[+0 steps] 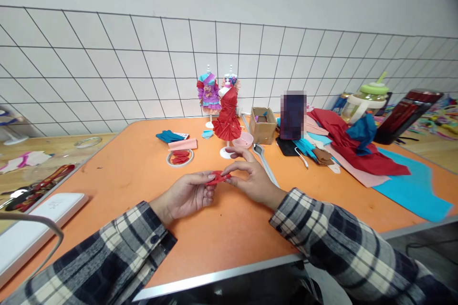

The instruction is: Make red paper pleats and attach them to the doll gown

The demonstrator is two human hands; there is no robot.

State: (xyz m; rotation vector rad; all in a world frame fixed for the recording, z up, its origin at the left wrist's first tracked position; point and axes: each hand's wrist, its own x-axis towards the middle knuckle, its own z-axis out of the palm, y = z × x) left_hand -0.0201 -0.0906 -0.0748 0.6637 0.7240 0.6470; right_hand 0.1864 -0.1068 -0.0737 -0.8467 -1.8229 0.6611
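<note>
A small gathered piece of red crepe paper (216, 178) is held between both hands over the orange table (229, 243). My left hand (191, 195) pinches its left end between thumb and fingers. On its right end, the thumb and index finger of my right hand (252, 176) are closed. Just beyond the hands stands a miniature dress form in a red dress (227, 114) with a ruffled hem. Behind it is another in a purple and blue outfit (209, 93); a third, partly hidden, shows peach ruffles. Left of them, a round clear dish (192, 158) holds folded red pieces.
Behind the hands are a pink bowl (243, 140), a cardboard box (263, 126) and scissors (263, 159). Red crepe paper (361, 147) and blue sheets (411, 186) cover the right side, near a dark red flask (408, 116). A white power bank-like block (53, 214) lies at left.
</note>
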